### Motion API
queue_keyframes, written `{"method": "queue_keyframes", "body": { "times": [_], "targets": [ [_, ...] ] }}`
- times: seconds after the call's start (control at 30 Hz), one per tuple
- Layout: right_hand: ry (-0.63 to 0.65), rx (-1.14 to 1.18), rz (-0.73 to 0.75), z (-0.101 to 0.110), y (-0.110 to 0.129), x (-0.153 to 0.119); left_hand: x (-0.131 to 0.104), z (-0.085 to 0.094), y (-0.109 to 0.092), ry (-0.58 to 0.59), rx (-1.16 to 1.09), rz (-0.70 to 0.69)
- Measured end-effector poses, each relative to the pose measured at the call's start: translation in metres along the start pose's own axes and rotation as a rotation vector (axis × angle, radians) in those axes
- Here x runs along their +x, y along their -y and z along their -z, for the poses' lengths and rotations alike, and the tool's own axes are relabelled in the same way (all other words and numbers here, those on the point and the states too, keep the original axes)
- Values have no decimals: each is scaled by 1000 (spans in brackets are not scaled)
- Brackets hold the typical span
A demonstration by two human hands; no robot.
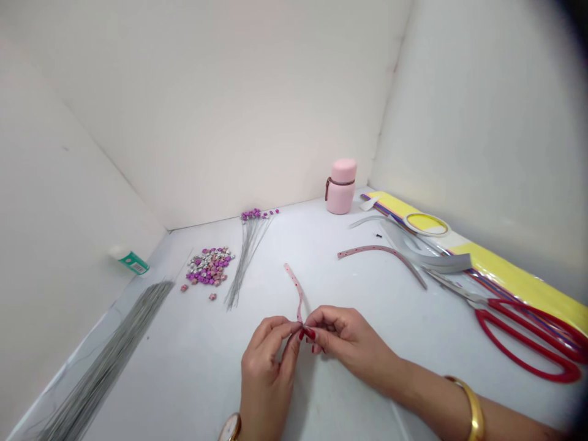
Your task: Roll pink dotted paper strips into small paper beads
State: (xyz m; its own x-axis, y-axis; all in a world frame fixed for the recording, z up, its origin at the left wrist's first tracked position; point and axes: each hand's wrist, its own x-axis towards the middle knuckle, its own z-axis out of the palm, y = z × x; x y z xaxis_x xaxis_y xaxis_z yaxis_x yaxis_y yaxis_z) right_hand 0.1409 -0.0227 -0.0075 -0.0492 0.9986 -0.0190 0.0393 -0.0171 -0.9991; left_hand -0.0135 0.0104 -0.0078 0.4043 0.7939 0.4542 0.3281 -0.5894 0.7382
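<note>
Fingers (288,334) of both hands pinched together, thumb and index, on the near end of the dotted strip (294,283); tips meet there and hide that end. Remaining length sticks out past the fingertips, away from the wearer, leaning a bit left. Strip is narrow, pale pink with red dots, front and centre of the work area.

Rest, big to small:

- Plain white walls (206,110) around back and both sides, white table (184,355) below.
- Yellow pack (523,285), glossy, along the right wall. White ring (425,234) on its far half.
- Wire bundle (117,346), bare grey, along the left edge, running away from the wearer.
- Scissors (478,300), red handles, right side, beside the pack, handles toward the wearer.
- Left hand (269,361), watch (229,427) at the wrist. Right hand (344,337), gold bangle (474,407) up the forearm. Both low over the table.
- Pink flask (340,190), upright near the back wall, dark strap round its neck.
- Wire stems (248,251), fanned, purple heads toward the back wall.
- Second dotted strip (379,248), duller pink, lying curved between flask and scissors.
- Bead pile (209,266), purple, silver and pinkish, between bundle and stems.
- Green-and-white tube (134,263), against the left wall.
- Loose bead (212,296), just nearside of the pile.
- Black bit (378,235), just beyond the second strip; too small to identify.
</note>
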Motion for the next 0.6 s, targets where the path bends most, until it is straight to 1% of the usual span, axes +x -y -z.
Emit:
{"method": "queue_keyframes", "body": {
  "times": [0.1,0.17,0.3,0.47,0.53,0.6],
  "targets": [
    [0,-31,23,0,-1,-1,0,-1,0,22,-36,6],
    [-1,-65,36,0,-1,-1,0,-1,1,44,-69,43],
    [-26,-134,60,0,1,-1,2,-1,-1,86,-175,239],
    [-45,-107,44,0,4,-1,3,-3,-5,98,-400,495],
    [-59,-184,73,2,5,0,3,-5,-5,99,-515,593],
    [-79,-311,143,3,7,0,3,-7,-4,97,-610,679]
  ]
}}
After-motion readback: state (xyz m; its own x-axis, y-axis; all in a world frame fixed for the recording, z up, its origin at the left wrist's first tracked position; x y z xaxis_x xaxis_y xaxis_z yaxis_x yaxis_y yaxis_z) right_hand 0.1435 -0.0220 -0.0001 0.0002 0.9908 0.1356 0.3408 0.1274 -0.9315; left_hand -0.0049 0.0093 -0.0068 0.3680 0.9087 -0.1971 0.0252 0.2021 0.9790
